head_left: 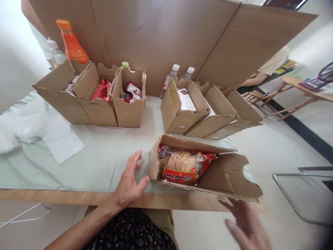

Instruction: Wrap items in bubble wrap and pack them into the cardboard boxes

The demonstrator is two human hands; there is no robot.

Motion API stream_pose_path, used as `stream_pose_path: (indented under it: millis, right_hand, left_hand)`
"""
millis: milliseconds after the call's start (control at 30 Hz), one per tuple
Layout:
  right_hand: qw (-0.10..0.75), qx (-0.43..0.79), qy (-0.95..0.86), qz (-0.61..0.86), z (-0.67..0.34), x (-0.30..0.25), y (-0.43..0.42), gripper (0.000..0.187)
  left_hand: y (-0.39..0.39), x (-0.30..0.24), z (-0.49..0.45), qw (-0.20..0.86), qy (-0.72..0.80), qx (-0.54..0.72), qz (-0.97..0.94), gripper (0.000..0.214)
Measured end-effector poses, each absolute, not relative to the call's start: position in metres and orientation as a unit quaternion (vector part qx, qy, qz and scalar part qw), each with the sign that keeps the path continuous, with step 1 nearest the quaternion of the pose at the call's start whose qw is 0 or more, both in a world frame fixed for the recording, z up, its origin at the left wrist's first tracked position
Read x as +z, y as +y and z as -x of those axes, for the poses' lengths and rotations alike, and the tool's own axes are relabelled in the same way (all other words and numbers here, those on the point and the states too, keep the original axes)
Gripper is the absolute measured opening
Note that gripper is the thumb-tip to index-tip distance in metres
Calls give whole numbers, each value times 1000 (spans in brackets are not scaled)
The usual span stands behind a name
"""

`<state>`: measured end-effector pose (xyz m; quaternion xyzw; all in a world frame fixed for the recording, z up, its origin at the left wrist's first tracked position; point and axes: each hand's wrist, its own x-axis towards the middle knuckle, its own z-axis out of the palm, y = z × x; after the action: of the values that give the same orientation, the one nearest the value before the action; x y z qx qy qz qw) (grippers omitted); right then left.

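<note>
A long open cardboard box [234,173] lies crosswise near the table's front edge. Inside its left half sits a red and clear bag of rice crackers [182,165]; the right half shows bare cardboard. My left hand [132,182] is just left of the box's short end, fingers apart, holding nothing. Beyond the box's front right side is my right hand [244,220], blurred by motion, with its fingers spread and nothing visible in them.
Cardboard bins [130,111] with snack packs stand back left, more bins [182,121] back right. An orange bottle [74,43] and clear bottles [170,80] stand behind them. Bubble wrap [61,139] lies left. A tall cardboard panel [156,41] rises behind; a person's arm [256,78] shows beyond.
</note>
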<state>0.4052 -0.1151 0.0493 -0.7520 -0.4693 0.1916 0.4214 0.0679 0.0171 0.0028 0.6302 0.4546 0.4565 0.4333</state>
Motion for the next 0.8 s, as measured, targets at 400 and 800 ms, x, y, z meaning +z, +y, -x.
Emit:
stream_pose_path:
  millis: [400, 800]
  right_hand:
    - [476, 207, -510, 686, -386, 28, 29, 46]
    - [519, 211, -427, 710, -341, 4, 26, 65]
  left_hand:
    - [91, 16, -115, 422, 465, 462, -626, 60]
    - [86, 6, -63, 365, 528, 435, -632, 73]
